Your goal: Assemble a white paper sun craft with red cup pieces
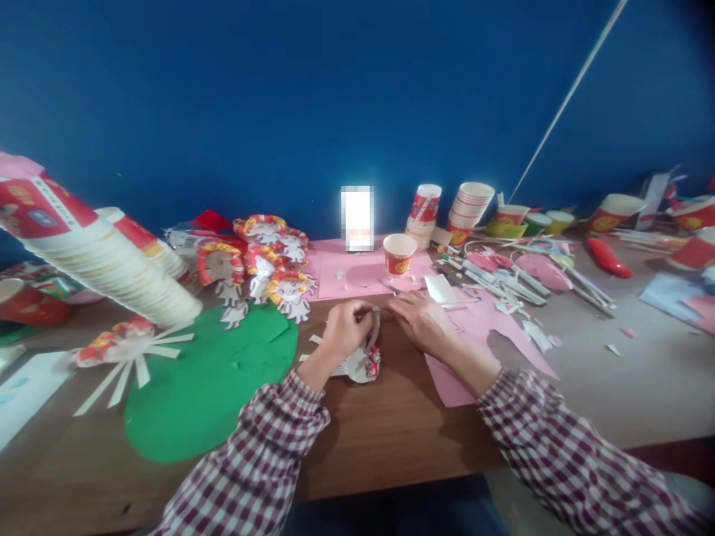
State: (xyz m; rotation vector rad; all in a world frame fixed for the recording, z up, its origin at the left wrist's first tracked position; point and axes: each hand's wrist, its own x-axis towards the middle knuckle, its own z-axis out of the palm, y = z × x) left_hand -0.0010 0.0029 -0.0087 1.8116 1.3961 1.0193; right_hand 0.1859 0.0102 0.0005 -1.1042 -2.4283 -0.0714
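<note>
My left hand (pixel 345 331) is closed on a cut-up paper cup (pixel 366 363) with white strips and a red printed rim, held just above the wooden table (pixel 385 439). My right hand (pixel 418 316) pinches a thin strip of the same cup near its top. Both hands meet at the table's middle. A whole red-and-white paper cup (pixel 399 254) stands on pink paper (pixel 357 274) just behind them.
A green paper disc (pixel 212 387) lies at left, with a cup cut into splayed strips (pixel 126 350) and a long tilted stack of cups (pixel 94 257). Finished cup figures (pixel 262 268) sit behind. Cup stacks (pixel 472 205), pens and scraps (pixel 503 283) crowd the right.
</note>
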